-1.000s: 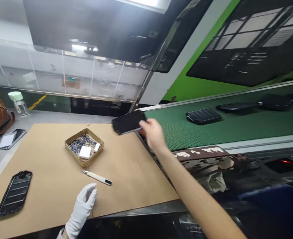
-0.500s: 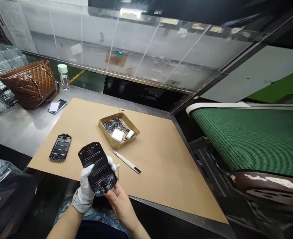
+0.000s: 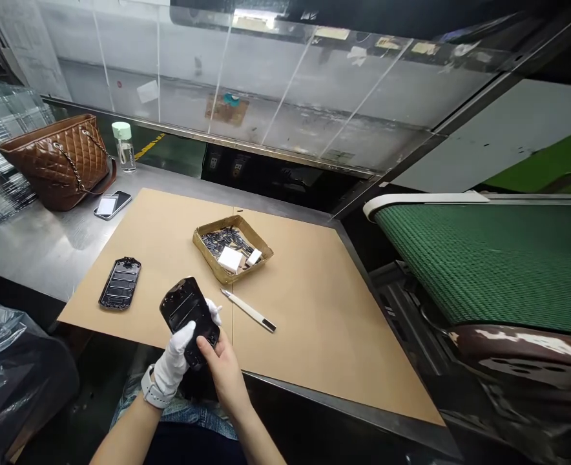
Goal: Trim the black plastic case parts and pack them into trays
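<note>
A black plastic cover (image 3: pixel 185 309) with raised ribs is held tilted above the near edge of the cardboard sheet. My left hand (image 3: pixel 176 355), in a white glove, grips it, thumb on the inner face and fingertips showing past the far side. Bare, my right hand (image 3: pixel 221 365) closes on its lower right end, thumb on top. A second black cover (image 3: pixel 120 283) lies on the cardboard to the left. Beyond the held cover lies a white pen-like tool (image 3: pixel 249 310) with a dark end. Farther back, a shallow box (image 3: pixel 207 257) contains many small dark pieces and two white blocks (image 3: pixel 230 259).
The cardboard sheet (image 3: pixel 314 323) covers much of the metal table (image 3: pixel 67 239). A brown handbag (image 3: pixel 57 161), a water bottle (image 3: pixel 124 148) and a phone (image 3: pixel 113 205) stand or lie at the back left. To the right runs a green conveyor belt (image 3: pixel 498 258).
The held cover has been tilted and turned, its lower end pulled in. My right hand has moved up from beneath its bottom end, bringing its thumb onto the inner face.
</note>
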{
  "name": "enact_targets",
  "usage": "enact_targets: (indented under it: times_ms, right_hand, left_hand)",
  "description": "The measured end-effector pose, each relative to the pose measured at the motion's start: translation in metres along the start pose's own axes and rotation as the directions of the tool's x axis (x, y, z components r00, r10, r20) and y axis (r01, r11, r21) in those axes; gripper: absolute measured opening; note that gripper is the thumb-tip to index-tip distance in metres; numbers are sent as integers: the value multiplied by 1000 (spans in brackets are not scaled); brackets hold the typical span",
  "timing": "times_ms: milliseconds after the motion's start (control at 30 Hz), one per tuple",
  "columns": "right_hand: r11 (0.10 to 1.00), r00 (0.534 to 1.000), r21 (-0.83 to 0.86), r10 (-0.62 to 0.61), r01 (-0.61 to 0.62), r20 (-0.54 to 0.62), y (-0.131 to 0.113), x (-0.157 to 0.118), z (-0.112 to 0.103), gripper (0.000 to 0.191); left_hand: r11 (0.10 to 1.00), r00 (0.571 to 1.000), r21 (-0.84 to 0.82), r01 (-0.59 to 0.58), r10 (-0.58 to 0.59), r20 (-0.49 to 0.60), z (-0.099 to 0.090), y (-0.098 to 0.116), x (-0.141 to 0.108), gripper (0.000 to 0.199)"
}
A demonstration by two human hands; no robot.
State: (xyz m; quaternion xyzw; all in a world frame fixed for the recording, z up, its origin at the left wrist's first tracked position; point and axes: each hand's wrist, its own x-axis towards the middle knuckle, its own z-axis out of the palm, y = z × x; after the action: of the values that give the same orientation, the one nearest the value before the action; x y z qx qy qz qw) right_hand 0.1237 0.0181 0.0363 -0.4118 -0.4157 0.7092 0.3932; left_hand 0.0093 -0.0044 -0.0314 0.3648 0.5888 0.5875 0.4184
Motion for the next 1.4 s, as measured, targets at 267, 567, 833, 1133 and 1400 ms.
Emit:
enact_targets:
  times_ms: [267, 567, 833, 1133, 1400]
  right_hand:
    - [918, 976, -346, -215, 195, -22, 7, 0, -1, 53]
    - [795, 905, -503, -422, 339, -57, 8, 2, -3, 19]
    - [-31, 313, -572, -812, 820, 493, -38, 12, -11, 13]
    - [375, 873, -898, -488, 229, 19, -75, 99, -84, 30]
    - [450, 924, -891, -363, 59, -122, -10, 49, -106, 43]
  left_hand:
    - [969, 997, -238, 74, -73, 12, 22, 37, -6, 52]
    - [701, 969, -707, 92, -228, -100, 30, 63, 0, 29]
    - [512, 912, -773, 375, -355, 206, 5, 66, 15, 28]
    - [200, 874, -852, 485, -142, 464, -14, 77, 11, 46]
    - [246, 898, -871, 426, -236, 372, -9, 87, 4, 60]
